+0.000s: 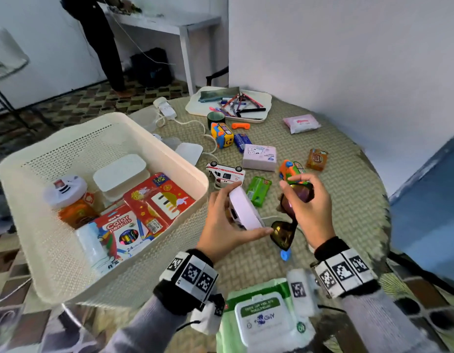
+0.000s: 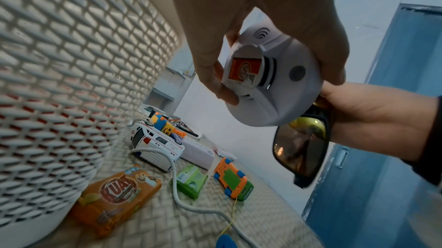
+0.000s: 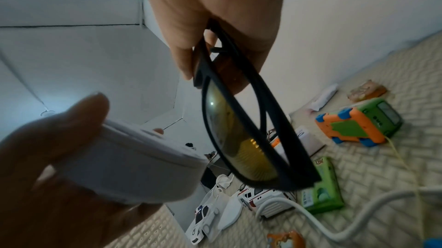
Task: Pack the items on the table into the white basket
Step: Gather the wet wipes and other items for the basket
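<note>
My left hand (image 1: 227, 220) grips a round white smoke detector (image 1: 243, 210) (image 2: 275, 82) (image 3: 134, 165) on edge, just right of the white basket (image 1: 42, 240). My right hand (image 1: 310, 200) pinches black sunglasses (image 1: 288, 225) (image 2: 301, 150) (image 3: 241, 135) with amber lenses, held above the table close to the detector. The basket holds a colour pencil box (image 1: 121, 230), a red tin (image 1: 157, 200), white lidded boxes (image 1: 120, 171) and another detector (image 1: 65, 189) on an orange jar.
On the woven table (image 1: 335, 205) lie a toy ambulance (image 1: 226, 174), green pack (image 1: 259, 191), orange toy car (image 1: 291, 170), pink tissue box (image 1: 259, 156), snack pack (image 1: 317, 159), white cable (image 2: 181, 195), pen tray (image 1: 261, 103) and wipes pack (image 1: 264, 319). A person (image 1: 98, 39) stands behind.
</note>
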Demonstrator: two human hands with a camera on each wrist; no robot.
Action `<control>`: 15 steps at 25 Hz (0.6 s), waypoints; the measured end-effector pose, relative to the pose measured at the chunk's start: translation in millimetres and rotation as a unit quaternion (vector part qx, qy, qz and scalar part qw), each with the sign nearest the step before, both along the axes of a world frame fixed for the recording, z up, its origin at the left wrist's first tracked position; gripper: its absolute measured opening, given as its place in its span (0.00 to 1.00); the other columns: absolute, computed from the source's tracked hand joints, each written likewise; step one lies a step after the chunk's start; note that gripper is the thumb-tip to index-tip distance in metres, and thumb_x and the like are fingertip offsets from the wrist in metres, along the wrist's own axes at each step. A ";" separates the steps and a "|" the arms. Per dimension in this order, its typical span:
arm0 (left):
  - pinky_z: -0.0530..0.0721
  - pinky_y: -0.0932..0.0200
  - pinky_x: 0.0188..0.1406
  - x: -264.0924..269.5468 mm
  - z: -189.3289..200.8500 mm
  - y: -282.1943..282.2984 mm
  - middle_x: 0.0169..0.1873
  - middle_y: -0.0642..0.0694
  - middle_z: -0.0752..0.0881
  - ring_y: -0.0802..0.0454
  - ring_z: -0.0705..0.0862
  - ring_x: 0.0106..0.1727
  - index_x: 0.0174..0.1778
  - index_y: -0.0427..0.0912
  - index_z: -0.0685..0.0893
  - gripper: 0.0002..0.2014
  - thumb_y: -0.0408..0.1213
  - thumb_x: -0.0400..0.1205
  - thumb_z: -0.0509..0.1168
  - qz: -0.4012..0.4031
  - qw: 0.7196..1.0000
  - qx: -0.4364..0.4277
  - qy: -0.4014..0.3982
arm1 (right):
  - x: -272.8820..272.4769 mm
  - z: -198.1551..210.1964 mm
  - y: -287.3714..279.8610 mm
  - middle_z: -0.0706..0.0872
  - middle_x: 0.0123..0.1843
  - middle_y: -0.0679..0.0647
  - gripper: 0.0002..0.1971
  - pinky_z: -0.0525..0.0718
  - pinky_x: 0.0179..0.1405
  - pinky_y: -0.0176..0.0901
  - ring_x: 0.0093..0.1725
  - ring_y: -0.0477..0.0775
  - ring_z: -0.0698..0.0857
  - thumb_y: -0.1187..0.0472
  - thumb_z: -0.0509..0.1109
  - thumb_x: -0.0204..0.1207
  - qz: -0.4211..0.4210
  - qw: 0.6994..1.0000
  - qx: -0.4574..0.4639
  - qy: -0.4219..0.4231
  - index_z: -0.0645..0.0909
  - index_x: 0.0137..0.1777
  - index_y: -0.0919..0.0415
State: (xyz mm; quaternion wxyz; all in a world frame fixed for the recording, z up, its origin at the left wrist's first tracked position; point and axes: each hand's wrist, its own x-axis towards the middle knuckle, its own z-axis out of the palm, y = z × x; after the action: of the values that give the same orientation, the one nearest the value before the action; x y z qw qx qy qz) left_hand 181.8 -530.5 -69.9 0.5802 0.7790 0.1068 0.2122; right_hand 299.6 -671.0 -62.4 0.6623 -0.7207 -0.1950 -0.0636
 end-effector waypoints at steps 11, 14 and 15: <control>0.83 0.49 0.63 -99.3 32.4 -2.4 0.69 0.54 0.71 0.59 0.74 0.69 0.70 0.62 0.71 0.48 0.55 0.53 0.85 -0.001 0.999 0.039 -0.011 | -112.6 5.8 -32.5 0.83 0.35 0.64 0.09 0.84 0.25 0.52 0.27 0.55 0.81 0.56 0.78 0.72 0.038 0.995 -0.027 0.085 0.78 0.38 0.49; 0.83 0.53 0.61 -128.8 46.4 1.4 0.70 0.54 0.72 0.59 0.74 0.69 0.72 0.57 0.69 0.49 0.53 0.55 0.84 0.004 0.999 0.039 -0.016 | -149.9 5.9 -30.3 0.82 0.40 0.71 0.08 0.82 0.20 0.48 0.23 0.56 0.80 0.61 0.75 0.74 0.068 0.990 0.001 0.126 0.77 0.39 0.54; 0.83 0.51 0.61 -143.1 50.2 3.7 0.70 0.55 0.72 0.59 0.75 0.69 0.73 0.55 0.69 0.49 0.52 0.55 0.84 0.009 0.999 0.034 -0.020 | -162.7 4.8 -27.0 0.81 0.39 0.71 0.08 0.81 0.19 0.46 0.23 0.57 0.80 0.62 0.75 0.74 0.074 0.989 -0.001 0.130 0.77 0.40 0.57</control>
State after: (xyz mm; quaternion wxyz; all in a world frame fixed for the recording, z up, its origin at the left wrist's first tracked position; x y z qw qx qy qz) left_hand 38.6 -526.8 -19.7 0.5533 0.7930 0.0950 0.2365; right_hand 137.0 -698.0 -57.6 0.6841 -0.7070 -0.1602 0.0803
